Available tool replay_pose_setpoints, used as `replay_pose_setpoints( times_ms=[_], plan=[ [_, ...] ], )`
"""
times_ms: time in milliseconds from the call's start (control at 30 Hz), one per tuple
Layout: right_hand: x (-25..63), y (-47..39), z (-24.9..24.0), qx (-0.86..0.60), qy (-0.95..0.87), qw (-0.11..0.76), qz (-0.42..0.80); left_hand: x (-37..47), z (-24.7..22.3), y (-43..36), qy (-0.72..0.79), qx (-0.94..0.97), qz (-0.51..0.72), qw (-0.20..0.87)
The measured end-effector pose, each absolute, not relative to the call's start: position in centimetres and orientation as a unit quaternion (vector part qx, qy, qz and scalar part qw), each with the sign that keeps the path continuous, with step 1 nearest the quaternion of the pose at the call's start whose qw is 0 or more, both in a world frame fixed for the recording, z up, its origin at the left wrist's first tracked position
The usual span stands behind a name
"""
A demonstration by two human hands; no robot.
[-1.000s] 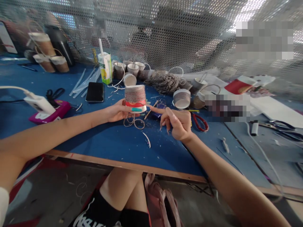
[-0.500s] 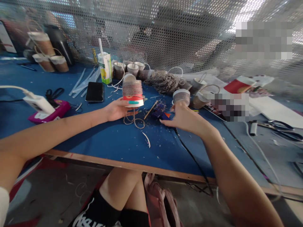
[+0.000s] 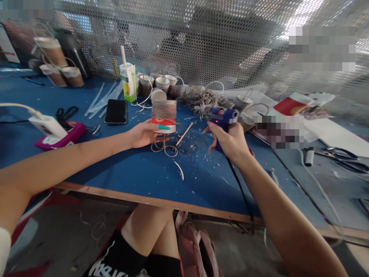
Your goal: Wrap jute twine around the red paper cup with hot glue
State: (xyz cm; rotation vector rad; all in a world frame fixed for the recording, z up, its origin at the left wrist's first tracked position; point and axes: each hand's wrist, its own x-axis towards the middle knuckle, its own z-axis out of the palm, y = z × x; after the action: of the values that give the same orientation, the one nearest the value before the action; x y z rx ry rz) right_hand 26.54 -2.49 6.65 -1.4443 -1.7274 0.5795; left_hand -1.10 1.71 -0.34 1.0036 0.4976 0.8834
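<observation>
My left hand (image 3: 146, 133) is closed round a paper cup (image 3: 164, 111), upside down by its look, whose upper part is wound with grey-brown cord. A red and white band shows below the winding. Loops of loose cord (image 3: 165, 149) lie on the blue table under it. My right hand (image 3: 230, 140) grips a blue glue gun (image 3: 224, 117) by its handle, raised above the table, with a small red light lit on its side. Its nozzle, blurred, points left toward the cup, apart from it. A black cable (image 3: 238, 181) runs down from the handle.
Behind lie a tangled heap of cord (image 3: 203, 99) and several cord-wrapped cups (image 3: 161, 84). A drink carton (image 3: 128, 82), a phone (image 3: 115, 111) and a magenta power strip (image 3: 62, 136) stand left. Scissors (image 3: 343, 156) lie right. A thin wooden stick (image 3: 185, 133) lies among scraps.
My right hand has taken hold of the glue gun and lifted it off the table, turning it toward the cup. My left hand and the cup have barely moved.
</observation>
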Motion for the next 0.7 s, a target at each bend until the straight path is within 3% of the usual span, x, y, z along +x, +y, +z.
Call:
replay_pose_setpoints(
  times_ms=[133,367,700],
  plan=[
    [26.0,-3.5,6.8,-0.473,-0.662,0.469,0.345,-1.2,-0.5,1.9,0.232,0.465,0.396,0.757],
    [25.2,-4.4,5.8,-0.437,-0.688,0.412,0.408,-1.3,-1.3,2.4,0.196,0.494,0.389,0.752],
    [24.7,-4.4,5.8,-0.44,-0.675,0.419,0.418,-1.1,-0.9,2.1,0.187,0.483,0.385,0.764]
  ],
)
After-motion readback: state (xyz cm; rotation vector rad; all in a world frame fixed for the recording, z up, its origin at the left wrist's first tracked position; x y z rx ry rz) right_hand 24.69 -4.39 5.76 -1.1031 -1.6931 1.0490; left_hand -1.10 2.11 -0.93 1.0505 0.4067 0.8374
